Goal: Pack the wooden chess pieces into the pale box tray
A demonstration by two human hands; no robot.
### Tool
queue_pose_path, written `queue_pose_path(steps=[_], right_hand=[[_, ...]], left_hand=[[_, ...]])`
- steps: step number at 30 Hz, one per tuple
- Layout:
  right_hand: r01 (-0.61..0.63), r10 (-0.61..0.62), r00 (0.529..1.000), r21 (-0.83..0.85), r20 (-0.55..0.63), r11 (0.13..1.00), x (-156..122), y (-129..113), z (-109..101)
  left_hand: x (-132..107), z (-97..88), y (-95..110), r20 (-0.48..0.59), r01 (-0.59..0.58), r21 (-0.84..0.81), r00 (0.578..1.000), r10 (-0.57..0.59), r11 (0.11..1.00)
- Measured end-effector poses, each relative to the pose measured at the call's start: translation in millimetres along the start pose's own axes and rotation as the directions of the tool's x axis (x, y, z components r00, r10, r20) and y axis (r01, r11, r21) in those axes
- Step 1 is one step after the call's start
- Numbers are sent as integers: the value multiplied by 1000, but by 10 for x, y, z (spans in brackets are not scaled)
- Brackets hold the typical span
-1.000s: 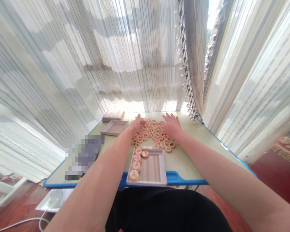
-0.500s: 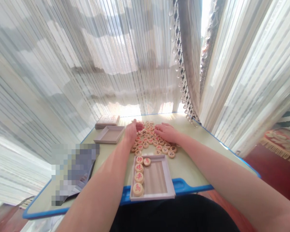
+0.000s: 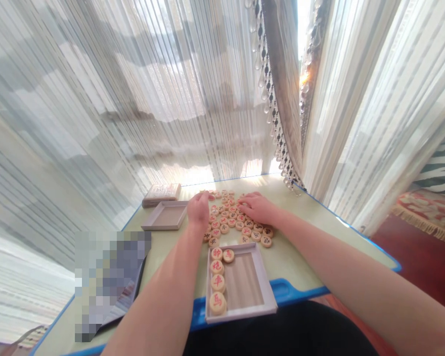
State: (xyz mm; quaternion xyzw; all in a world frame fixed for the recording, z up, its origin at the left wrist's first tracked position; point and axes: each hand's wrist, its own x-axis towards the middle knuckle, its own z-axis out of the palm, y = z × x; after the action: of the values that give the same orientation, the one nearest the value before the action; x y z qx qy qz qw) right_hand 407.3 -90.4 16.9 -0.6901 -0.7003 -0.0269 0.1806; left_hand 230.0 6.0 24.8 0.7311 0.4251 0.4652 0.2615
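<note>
Many round wooden Chinese chess pieces (image 3: 224, 222) lie face up in a loose cluster on the table, with red or black characters. My left hand (image 3: 199, 208) is at the far left of the cluster, its fingers curled in by the pieces; what they hold, if anything, is hidden. On the cluster's right side rests my right hand (image 3: 260, 209), fingers stretched over the pieces. Nearest me stands a shallow open box (image 3: 270, 296). Several red-marked pieces (image 3: 217, 283) form a column along its left wall, with one more piece (image 3: 228, 255) beside the top one.
A second shallow tray (image 3: 160, 226) and a flat closed box (image 3: 161, 193) sit at the back left. Below them lies a dark, partly pixelated flat object (image 3: 128, 272). The pale table (image 3: 304, 257) has a blue rim; string curtains (image 3: 193, 123) hang behind it.
My left hand has turned and curled its fingers, which were spread before. My right hand stays over the right side of the cluster. The view has shifted slightly.
</note>
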Motion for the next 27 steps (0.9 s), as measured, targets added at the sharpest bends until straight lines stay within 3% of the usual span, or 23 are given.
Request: queue_pose_path(steps=[3,7,9,11,13,16,18,20,24,27], right_hand=[[-49,50,997,11,-51,999,11,40,5],[-98,101,994,63,-42,993,77,126,28],[-135,138,990,87,-21,987,108,150,30],[-160,162,987,107,-17,981,120,156,18],[-165,169,985,121,-29,979,114,152,-4],[-168,175,983,123,-51,978,91,158,-39],[-179,184,982,102,-38,979,79,180,-54],[-195,198,980,85,-34,977,73,211,-60],[-179,185,981,93,-62,979,65,241,-50],[-115,119,992,103,-33,988,44,193,-46]], left_hand=[[-40,-36,104,-62,-36,199,997,49,979],[-75,-63,197,-144,-240,403,936,320,883],[-95,-59,222,-132,-320,451,899,417,833],[-115,-47,231,-61,-370,474,891,449,799],[-124,-34,226,-1,-381,494,899,439,781],[-108,-30,208,6,-319,525,928,372,789],[-88,-39,194,24,-259,533,956,292,805],[-78,-48,176,109,-219,539,976,191,813],[-69,-64,110,324,-177,463,946,20,869],[-24,-93,27,302,-95,296,953,1,951]])
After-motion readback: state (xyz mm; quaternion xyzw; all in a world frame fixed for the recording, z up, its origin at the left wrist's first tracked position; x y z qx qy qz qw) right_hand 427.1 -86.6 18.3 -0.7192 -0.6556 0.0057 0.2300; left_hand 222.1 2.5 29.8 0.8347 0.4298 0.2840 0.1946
